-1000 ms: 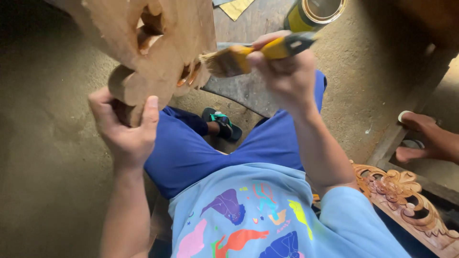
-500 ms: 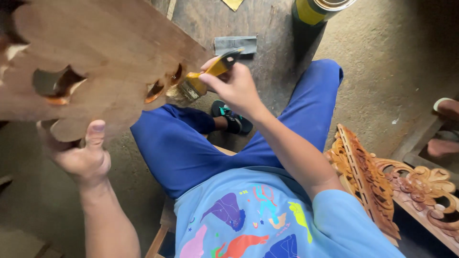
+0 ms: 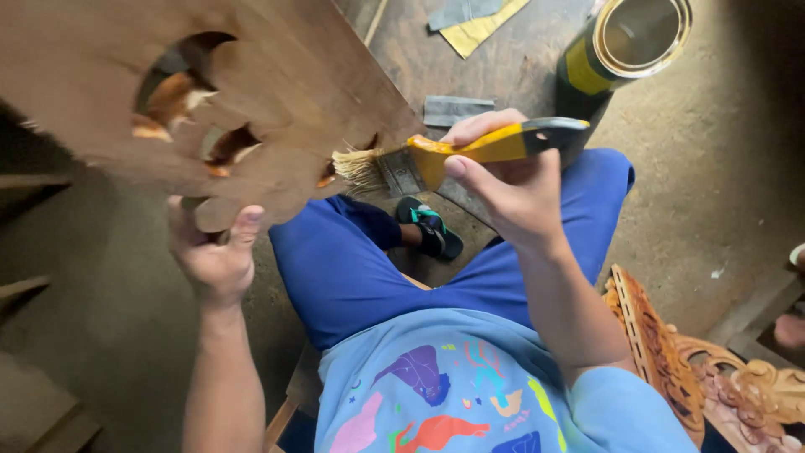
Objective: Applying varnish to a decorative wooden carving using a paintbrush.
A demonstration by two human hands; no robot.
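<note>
My left hand (image 3: 215, 250) grips the lower edge of a carved wooden panel (image 3: 184, 101) with cut-out holes, holding it up at the upper left. My right hand (image 3: 511, 189) is closed around the yellow handle of a flat paintbrush (image 3: 453, 155). The brush points left and its pale bristles touch the panel's right edge. Below the hands are my blue trousers and a light blue printed shirt.
An open round tin (image 3: 625, 42) with a yellow side stands on the concrete floor at the top right. Sandpaper sheets (image 3: 474, 21) lie near it. A foot in a dark sandal (image 3: 429, 231) shows between my legs. Carved wooden ornaments (image 3: 713, 377) lie at the lower right.
The panel has swung and now fills the upper left. My right hand has drawn the brush along to the panel's right edge, and the view has shifted toward the tin.
</note>
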